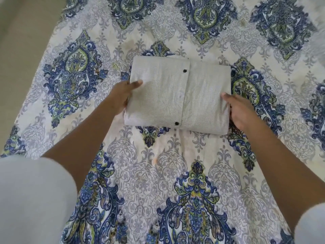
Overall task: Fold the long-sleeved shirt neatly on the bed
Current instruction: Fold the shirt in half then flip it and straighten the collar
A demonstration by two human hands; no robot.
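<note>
Folded shirt (177, 95) flat on the patterned bed (175, 173).
Pinched at both side edges: left hand (121, 96) on the left edge, right hand (243, 111) on the right.

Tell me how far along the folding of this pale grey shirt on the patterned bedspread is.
Done: the pale grey woven long-sleeved shirt lies as a compact rectangle on the blue-and-green paisley bedspread, sleeves out of sight, dark-buttoned placket on top. In hand: the left hand and right hand pinch its opposite side edges, thumbs on top. Left: probably just squaring the edges and letting go.
</note>
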